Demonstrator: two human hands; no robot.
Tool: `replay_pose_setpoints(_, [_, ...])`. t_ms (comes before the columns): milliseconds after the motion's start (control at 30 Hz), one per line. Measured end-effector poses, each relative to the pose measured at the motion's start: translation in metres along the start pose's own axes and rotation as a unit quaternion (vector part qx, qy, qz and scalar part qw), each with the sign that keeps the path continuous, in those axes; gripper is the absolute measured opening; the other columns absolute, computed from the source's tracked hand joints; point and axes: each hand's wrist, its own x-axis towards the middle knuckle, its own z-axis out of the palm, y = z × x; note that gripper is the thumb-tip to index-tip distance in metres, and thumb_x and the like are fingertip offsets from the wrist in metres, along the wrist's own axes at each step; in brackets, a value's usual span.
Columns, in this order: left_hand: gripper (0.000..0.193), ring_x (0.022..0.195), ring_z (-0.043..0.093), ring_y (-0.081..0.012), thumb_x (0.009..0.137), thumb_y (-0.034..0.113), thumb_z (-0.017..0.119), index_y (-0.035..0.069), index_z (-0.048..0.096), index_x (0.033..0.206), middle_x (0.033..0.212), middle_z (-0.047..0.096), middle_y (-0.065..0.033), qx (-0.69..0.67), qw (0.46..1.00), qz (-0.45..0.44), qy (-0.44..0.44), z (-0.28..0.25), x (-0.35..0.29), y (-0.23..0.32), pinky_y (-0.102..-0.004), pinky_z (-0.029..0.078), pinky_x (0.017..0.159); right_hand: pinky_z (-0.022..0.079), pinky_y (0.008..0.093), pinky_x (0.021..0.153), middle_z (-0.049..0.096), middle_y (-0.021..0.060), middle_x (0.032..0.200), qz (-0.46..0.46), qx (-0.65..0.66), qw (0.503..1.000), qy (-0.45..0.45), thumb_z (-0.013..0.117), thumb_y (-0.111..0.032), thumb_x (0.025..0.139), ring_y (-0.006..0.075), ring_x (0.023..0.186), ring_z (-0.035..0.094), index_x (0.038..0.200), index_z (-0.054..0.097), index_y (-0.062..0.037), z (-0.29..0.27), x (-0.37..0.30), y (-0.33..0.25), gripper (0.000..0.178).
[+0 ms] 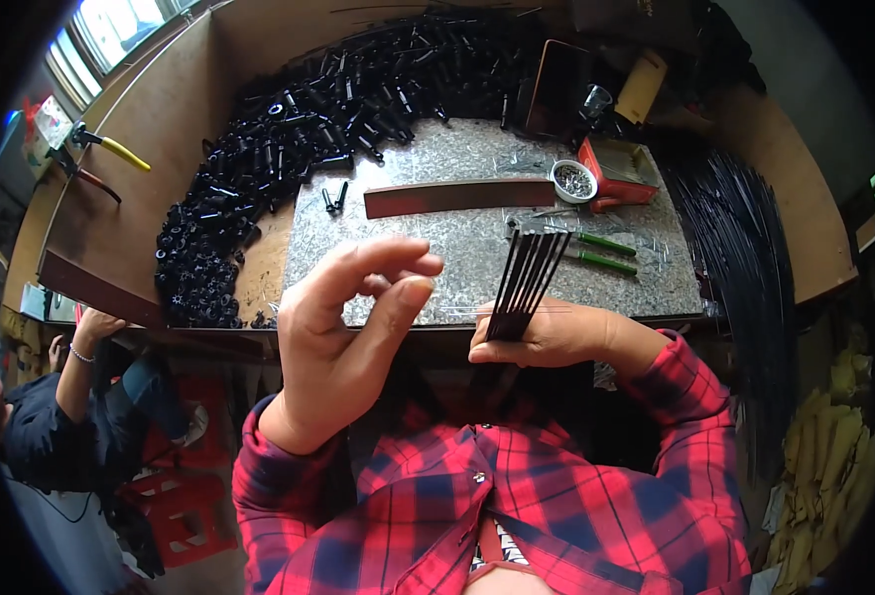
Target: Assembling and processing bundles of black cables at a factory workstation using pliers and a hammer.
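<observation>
My right hand (552,335) is wrapped round a bundle of thin black rods (527,283), whose tips fan out upward at the front edge of the bench. A fine reddish strand (457,309) crosses at the bundle. To the left, my left hand (343,332) is raised in front of the bench with the thumb and fingertips drawn together in a pinch. Whatever may be between them is too small to make out. Beyond the hands, a dark curved strip (467,198) lies on the speckled grey board (408,253).
Black tubular parts (358,99) are heaped at the back left. A white cup of small metal pieces (573,181), a red tool (616,183) and green-handled tools (601,253) lie right. Long black rods (740,218) line the right side. Pliers (110,149) hang left; a co-worker (70,416) sits there.
</observation>
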Motion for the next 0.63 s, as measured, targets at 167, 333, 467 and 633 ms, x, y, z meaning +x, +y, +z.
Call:
replay_pose_setpoints(167, [0.045, 0.111, 0.058, -0.0206, 0.084, -0.003, 0.061, 0.000, 0.048, 0.127, 0.115, 0.060, -0.0124, -0.015, 0.998, 0.040, -0.044, 0.017, 0.021, 0.007, -0.0316, 0.048, 0.088, 0.049, 0.0338, 0.068, 0.064, 0.0107, 0.076, -0.001, 0.043, 0.999, -0.002, 0.062, -0.030, 0.090, 0.0196, 0.072, 0.061, 0.091, 0.066, -0.0023, 0.005, 0.005, -0.012, 0.028])
replay_pose_setpoints(333, [0.039, 0.102, 0.062, -0.0152, 0.086, -0.002, 0.061, 0.001, 0.052, 0.124, 0.111, 0.064, -0.0119, -0.159, 0.983, -0.038, -0.084, 0.039, 0.038, 0.008, -0.0269, 0.051, 0.082, 0.047, 0.0343, 0.072, 0.061, 0.0085, 0.081, 0.090, 0.127, 0.988, -0.016, 0.061, -0.027, 0.091, 0.0194, 0.079, 0.060, 0.092, 0.062, -0.0043, 0.010, 0.007, -0.022, 0.022])
replay_pose_setpoints(467, [0.018, 0.082, 0.069, -0.0142, 0.088, -0.002, 0.058, 0.001, 0.065, 0.104, 0.088, 0.070, -0.0091, -0.038, 0.992, 0.054, -0.107, 0.041, 0.037, 0.006, -0.0259, 0.054, 0.069, 0.047, 0.0345, 0.078, 0.062, 0.0083, 0.085, -0.006, 0.077, 0.997, 0.013, 0.062, -0.027, 0.089, 0.0202, 0.086, 0.060, 0.094, 0.062, -0.0044, 0.017, 0.003, -0.009, 0.023])
replay_pose_setpoints(633, [0.022, 0.083, 0.070, -0.0222, 0.085, 0.001, 0.062, 0.003, 0.065, 0.107, 0.089, 0.070, -0.0118, -0.033, 0.984, 0.125, -0.121, 0.033, 0.033, 0.005, -0.0280, 0.055, 0.071, 0.041, 0.0358, 0.095, 0.062, 0.0104, 0.107, -0.026, 0.195, 0.980, -0.032, 0.064, -0.034, 0.088, 0.0242, 0.106, 0.056, 0.111, 0.060, -0.0038, 0.012, -0.004, 0.002, 0.038])
